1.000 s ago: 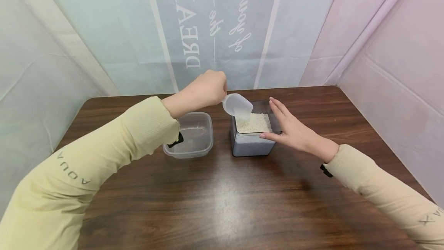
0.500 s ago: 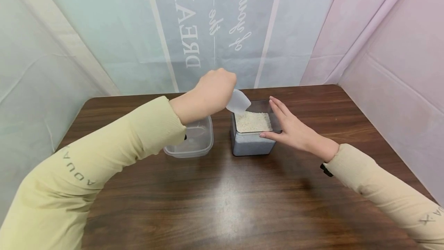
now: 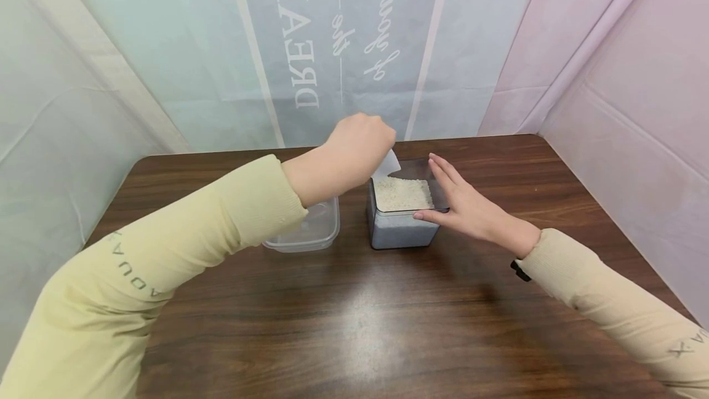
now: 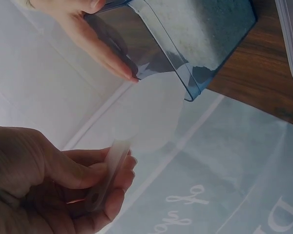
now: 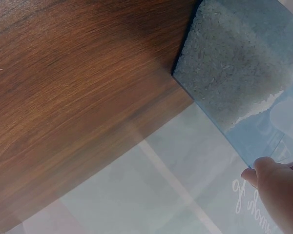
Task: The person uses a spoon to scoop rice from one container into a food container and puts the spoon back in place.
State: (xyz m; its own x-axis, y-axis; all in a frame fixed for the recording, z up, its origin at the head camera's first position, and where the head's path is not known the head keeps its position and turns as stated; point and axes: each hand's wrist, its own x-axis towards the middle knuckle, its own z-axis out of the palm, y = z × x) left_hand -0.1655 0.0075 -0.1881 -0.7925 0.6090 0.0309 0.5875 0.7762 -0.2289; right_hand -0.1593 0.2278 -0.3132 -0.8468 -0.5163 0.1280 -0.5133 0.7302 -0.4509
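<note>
My left hand point(image 3: 354, 156) holds a translucent white scoop point(image 4: 149, 112) by its handle, thumb pressed along it in the left wrist view. The scoop's bowl is at the far left rim of a clear bluish storage box point(image 3: 404, 234); most of the scoop is hidden behind my hand in the head view. White rice point(image 3: 404, 194) fills much of the box, which stands upright. My right hand point(image 3: 471, 209) rests against the box's right side with straight fingers, the thumb on the front rim.
A clear shallow plastic container point(image 3: 324, 240) stands left of the box, partly hidden under my left forearm. Both sit on the dark wooden table point(image 3: 354, 325). A printed cloth point(image 3: 354, 48) hangs behind the table's back edge, with pale cloth at both sides.
My left hand has moved right and turned, tipping the scoop downward at the box's rim. Rice falling from it a second ago no longer shows. My right hand has stayed in place.
</note>
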